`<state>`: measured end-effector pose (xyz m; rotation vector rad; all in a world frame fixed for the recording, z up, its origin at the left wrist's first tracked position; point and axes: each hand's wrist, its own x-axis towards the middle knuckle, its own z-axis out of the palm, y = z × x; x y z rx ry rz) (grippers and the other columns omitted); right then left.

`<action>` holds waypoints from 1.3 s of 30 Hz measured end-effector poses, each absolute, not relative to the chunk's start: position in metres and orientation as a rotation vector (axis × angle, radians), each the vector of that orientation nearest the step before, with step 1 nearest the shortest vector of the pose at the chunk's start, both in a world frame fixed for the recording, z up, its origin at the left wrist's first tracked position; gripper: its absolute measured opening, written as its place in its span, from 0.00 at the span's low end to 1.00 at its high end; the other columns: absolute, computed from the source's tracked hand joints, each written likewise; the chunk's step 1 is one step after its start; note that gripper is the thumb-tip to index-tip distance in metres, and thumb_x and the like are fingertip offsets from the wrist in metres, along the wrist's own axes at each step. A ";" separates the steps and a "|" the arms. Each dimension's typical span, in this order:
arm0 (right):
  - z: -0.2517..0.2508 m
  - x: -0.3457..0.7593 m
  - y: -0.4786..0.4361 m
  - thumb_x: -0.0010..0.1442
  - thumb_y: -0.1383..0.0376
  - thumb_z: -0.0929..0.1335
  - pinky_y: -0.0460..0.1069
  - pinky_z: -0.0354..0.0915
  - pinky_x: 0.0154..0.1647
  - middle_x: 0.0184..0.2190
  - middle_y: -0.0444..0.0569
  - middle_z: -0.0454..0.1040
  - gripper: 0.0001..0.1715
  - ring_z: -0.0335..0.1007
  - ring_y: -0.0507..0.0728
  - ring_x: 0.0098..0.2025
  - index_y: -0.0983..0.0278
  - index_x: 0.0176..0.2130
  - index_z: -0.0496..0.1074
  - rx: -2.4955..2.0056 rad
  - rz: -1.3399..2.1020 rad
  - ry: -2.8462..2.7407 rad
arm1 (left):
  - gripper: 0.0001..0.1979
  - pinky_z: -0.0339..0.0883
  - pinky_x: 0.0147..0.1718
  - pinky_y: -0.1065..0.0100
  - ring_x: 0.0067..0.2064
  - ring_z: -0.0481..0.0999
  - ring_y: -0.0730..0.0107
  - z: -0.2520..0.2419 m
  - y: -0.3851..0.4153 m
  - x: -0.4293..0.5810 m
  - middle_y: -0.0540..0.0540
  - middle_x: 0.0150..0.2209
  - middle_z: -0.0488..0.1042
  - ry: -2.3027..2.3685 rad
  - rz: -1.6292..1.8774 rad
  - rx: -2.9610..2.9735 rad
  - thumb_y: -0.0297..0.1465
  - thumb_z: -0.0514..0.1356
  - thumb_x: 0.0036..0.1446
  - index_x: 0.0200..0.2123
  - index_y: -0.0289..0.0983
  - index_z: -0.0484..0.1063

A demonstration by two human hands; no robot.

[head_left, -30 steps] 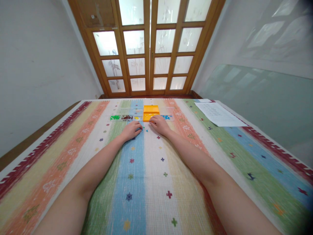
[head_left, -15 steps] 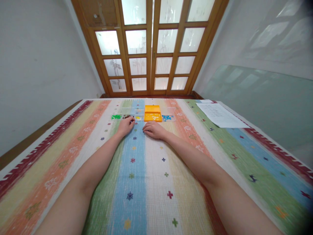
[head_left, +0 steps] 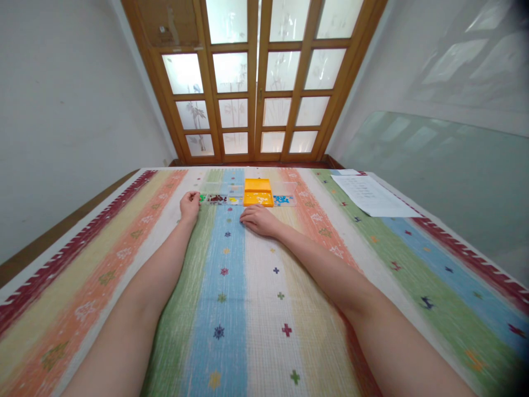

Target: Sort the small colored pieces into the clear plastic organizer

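A clear divided box (head_left: pixel 289 200) lies far out on the striped cloth, holding green, dark red, yellow and blue small pieces, with an orange tray (head_left: pixel 257 193) at its middle. My left hand (head_left: pixel 189 205) is at the box's left end over the green pieces, fingers curled; whether anything is in them is hidden. My right hand (head_left: pixel 259 219) lies on the cloth just in front of the orange tray, fingers bent and pressed to the cloth, with nothing visible in them.
A printed white sheet (head_left: pixel 370 194) lies at the far right of the table. The striped cloth (head_left: pixel 248 309) covers the whole table. Wooden glazed doors (head_left: pixel 256 82) stand behind the table's far edge. A glass pane (head_left: pixel 446 176) leans on the right wall.
My left hand has slid left along the box from its middle to the green end. My right hand drew back from the orange tray toward me and to the left.
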<state>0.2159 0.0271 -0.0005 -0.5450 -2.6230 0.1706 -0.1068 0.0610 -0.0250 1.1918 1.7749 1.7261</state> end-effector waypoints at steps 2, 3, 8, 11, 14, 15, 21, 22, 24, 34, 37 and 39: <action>-0.001 0.217 0.028 0.70 0.64 0.66 0.56 0.60 0.58 0.48 0.50 0.81 0.14 0.73 0.59 0.53 0.58 0.47 0.81 -0.552 0.162 -2.617 | 0.09 0.63 0.29 0.72 0.27 0.69 0.73 -0.025 0.062 -0.111 0.49 0.31 0.74 1.755 1.766 1.125 0.36 0.59 0.59 0.37 0.36 0.73; -0.001 0.217 0.029 0.71 0.64 0.65 0.56 0.60 0.58 0.49 0.50 0.81 0.14 0.73 0.59 0.54 0.58 0.47 0.81 -0.558 0.154 -2.615 | 0.10 0.63 0.28 0.72 0.27 0.69 0.74 -0.025 0.062 -0.112 0.49 0.31 0.74 1.749 1.769 1.105 0.36 0.58 0.59 0.37 0.36 0.73; -0.005 0.219 0.032 0.71 0.63 0.65 0.56 0.60 0.57 0.49 0.50 0.81 0.15 0.73 0.60 0.53 0.58 0.47 0.81 -0.576 0.121 -2.596 | 0.12 0.62 0.27 0.73 0.26 0.68 0.75 -0.026 0.064 -0.115 0.47 0.35 0.76 1.710 1.766 1.054 0.36 0.58 0.58 0.41 0.35 0.73; -0.007 0.220 0.035 0.71 0.63 0.65 0.56 0.60 0.57 0.48 0.50 0.81 0.14 0.73 0.60 0.53 0.57 0.47 0.81 -0.595 0.119 -2.585 | 0.12 0.63 0.26 0.73 0.26 0.69 0.74 -0.028 0.064 -0.115 0.46 0.36 0.77 1.718 1.760 1.072 0.34 0.57 0.57 0.43 0.35 0.73; -0.008 0.222 0.038 0.71 0.64 0.65 0.57 0.60 0.58 0.48 0.50 0.81 0.14 0.73 0.60 0.53 0.57 0.47 0.81 -0.624 0.108 -2.560 | 0.12 0.63 0.27 0.72 0.27 0.70 0.72 -0.028 0.063 -0.113 0.47 0.36 0.77 1.776 1.715 1.161 0.32 0.56 0.57 0.43 0.36 0.74; -0.008 0.224 0.040 0.71 0.64 0.65 0.57 0.60 0.58 0.49 0.50 0.81 0.15 0.73 0.60 0.53 0.57 0.47 0.81 -0.636 0.105 -2.543 | 0.12 0.64 0.28 0.72 0.28 0.71 0.71 -0.027 0.062 -0.112 0.47 0.36 0.77 1.798 1.693 1.217 0.31 0.56 0.57 0.43 0.36 0.75; -0.006 0.246 0.057 0.71 0.64 0.65 0.57 0.62 0.57 0.48 0.52 0.81 0.15 0.74 0.60 0.52 0.59 0.47 0.82 -0.841 0.102 -2.330 | 0.11 0.67 0.39 0.66 0.36 0.75 0.63 -0.014 0.047 -0.088 0.46 0.37 0.79 1.883 1.476 1.702 0.32 0.58 0.60 0.42 0.39 0.78; -0.007 0.252 0.061 0.71 0.64 0.65 0.58 0.63 0.57 0.48 0.53 0.81 0.15 0.74 0.60 0.52 0.59 0.47 0.82 -0.902 0.095 -2.272 | 0.10 0.67 0.41 0.64 0.37 0.75 0.62 -0.011 0.044 -0.082 0.45 0.38 0.79 1.863 1.420 1.809 0.32 0.58 0.61 0.42 0.39 0.78; -0.010 0.262 0.071 0.70 0.63 0.65 0.58 0.63 0.58 0.48 0.52 0.81 0.15 0.75 0.61 0.52 0.59 0.45 0.82 -1.033 0.065 -2.138 | 0.11 0.68 0.44 0.62 0.40 0.75 0.61 -0.007 0.036 -0.068 0.44 0.41 0.79 1.781 1.290 2.034 0.32 0.56 0.63 0.42 0.38 0.78; -0.023 0.291 0.092 0.69 0.62 0.63 0.58 0.64 0.51 0.42 0.56 0.81 0.19 0.74 0.65 0.46 0.62 0.40 0.83 -1.466 -0.049 -1.790 | 0.14 0.66 0.58 0.55 0.55 0.73 0.58 0.002 0.005 -0.013 0.42 0.51 0.75 1.310 0.699 2.674 0.33 0.54 0.67 0.51 0.42 0.77; -0.023 0.287 0.091 0.68 0.63 0.63 0.59 0.64 0.52 0.43 0.57 0.81 0.18 0.73 0.65 0.48 0.63 0.42 0.82 -1.431 -0.035 -1.823 | 0.15 0.63 0.60 0.53 0.57 0.71 0.57 0.004 -0.001 -0.002 0.42 0.54 0.75 1.206 0.605 2.754 0.33 0.54 0.68 0.53 0.43 0.77; -0.023 0.282 0.090 0.68 0.64 0.63 0.59 0.64 0.53 0.43 0.56 0.81 0.17 0.72 0.65 0.48 0.63 0.42 0.82 -1.382 -0.033 -1.867 | 0.16 0.62 0.61 0.53 0.58 0.70 0.56 0.003 -0.003 0.002 0.42 0.54 0.75 1.178 0.575 2.783 0.33 0.54 0.68 0.54 0.43 0.76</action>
